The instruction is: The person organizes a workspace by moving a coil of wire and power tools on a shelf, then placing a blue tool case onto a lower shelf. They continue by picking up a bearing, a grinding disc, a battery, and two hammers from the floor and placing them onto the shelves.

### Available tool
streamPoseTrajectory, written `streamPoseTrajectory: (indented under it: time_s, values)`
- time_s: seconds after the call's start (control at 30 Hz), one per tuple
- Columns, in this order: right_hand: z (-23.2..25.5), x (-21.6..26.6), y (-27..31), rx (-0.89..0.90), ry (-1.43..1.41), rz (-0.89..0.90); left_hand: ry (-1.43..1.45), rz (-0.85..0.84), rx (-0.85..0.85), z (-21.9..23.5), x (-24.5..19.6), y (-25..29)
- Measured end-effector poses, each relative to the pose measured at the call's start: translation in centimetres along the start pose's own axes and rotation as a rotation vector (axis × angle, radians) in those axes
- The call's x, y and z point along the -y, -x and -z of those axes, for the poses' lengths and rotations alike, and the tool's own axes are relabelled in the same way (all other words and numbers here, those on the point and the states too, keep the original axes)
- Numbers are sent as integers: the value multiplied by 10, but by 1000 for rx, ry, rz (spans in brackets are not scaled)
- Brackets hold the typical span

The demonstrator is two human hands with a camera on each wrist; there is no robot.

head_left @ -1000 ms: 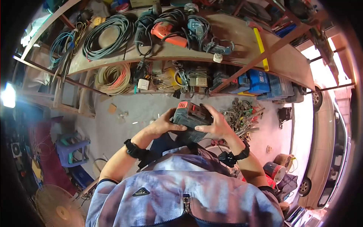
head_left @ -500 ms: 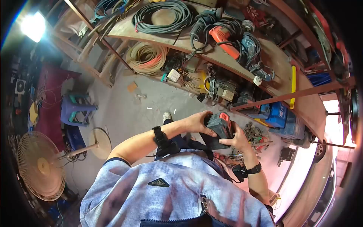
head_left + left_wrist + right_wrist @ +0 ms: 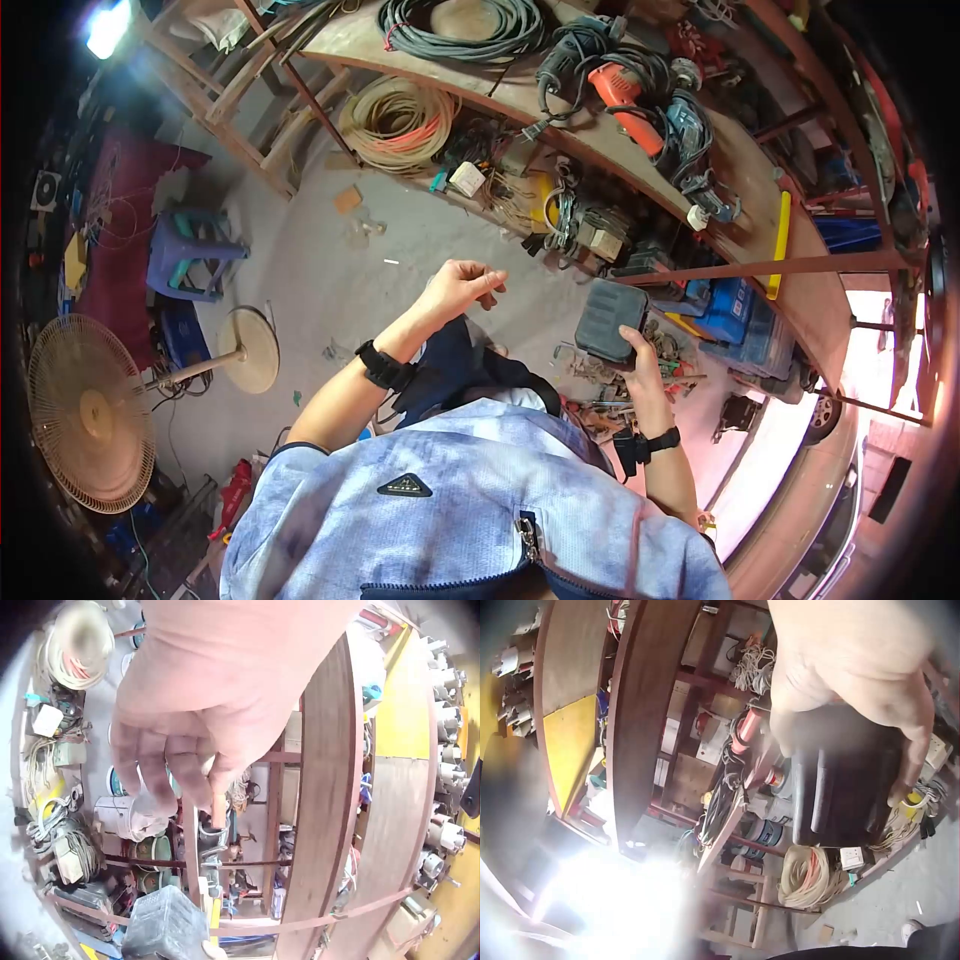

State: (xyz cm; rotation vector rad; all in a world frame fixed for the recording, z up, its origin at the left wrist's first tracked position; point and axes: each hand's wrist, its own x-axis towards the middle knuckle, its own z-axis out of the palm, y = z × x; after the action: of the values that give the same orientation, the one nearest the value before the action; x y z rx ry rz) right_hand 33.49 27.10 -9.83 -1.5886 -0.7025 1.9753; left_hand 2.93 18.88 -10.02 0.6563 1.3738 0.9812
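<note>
A dark, block-shaped power tool battery pack (image 3: 608, 318) is held up in front of the body by my right hand (image 3: 645, 368). Its ribbed face shows in the head view, with the thumb lying over the near edge. In the right wrist view the thumb and fingers grip the dark pack (image 3: 847, 780) from both sides. My left hand (image 3: 462, 288) is off to the left of the pack, apart from it, with fingers loosely bent and no object visible in them. The left wrist view shows the pack (image 3: 165, 924) beyond and below that hand.
Ahead, a shelf (image 3: 600, 125) carries coiled cable (image 3: 465, 30), an orange power tool (image 3: 625, 110) and other corded tools. Blue cases (image 3: 728, 310) sit below. At left are a stool (image 3: 190, 255) and a fan (image 3: 95, 415). Metal scraps (image 3: 590, 370) lie on the floor beneath the pack.
Both hands held the pack before; the left has let go and moved left. The right hand now holds it alone, its ribbed face turned up, the red part out of sight. The head view has turned.
</note>
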Motion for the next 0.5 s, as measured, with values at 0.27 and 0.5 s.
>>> streamPoseTrajectory:
  time_s: [0.27, 0.5]
  values:
    - [-5, -5, 0, -31, 92, -43, -8, 20, -48, -5, -6, 3]
    - [-21, -3, 4, -43, 123, 75, 20, 25, -2, -16, -8, 0]
